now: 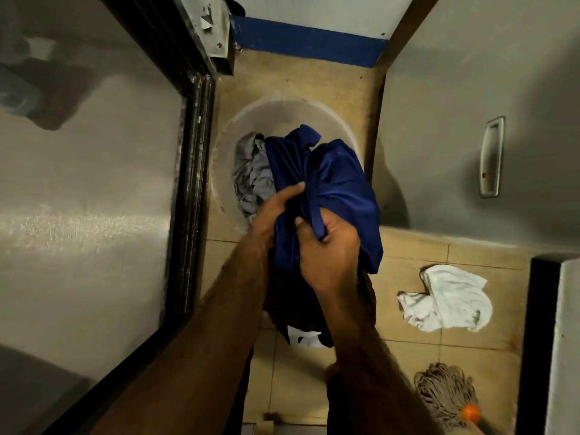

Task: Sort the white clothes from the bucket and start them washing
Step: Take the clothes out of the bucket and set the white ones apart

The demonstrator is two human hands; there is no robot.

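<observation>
A pale round bucket [251, 120] stands on the tiled floor below me. A grey garment [251, 174] lies in its left half. Over the bucket I hold a dark blue garment [332, 180], bunched up. My left hand [276, 211] grips its left side. My right hand [329, 249] clutches a fold of it lower down. Under my hands hangs dark cloth with a white patch [303, 337]. A white garment [448, 299] lies crumpled on the floor to the right.
A glass door with a dark frame [188, 183] runs along the left. A grey door with a metal handle [491, 157] is at the right. A mop head [445, 390] with an orange fitting lies at lower right. A blue skirting strip [310, 42] marks the far wall.
</observation>
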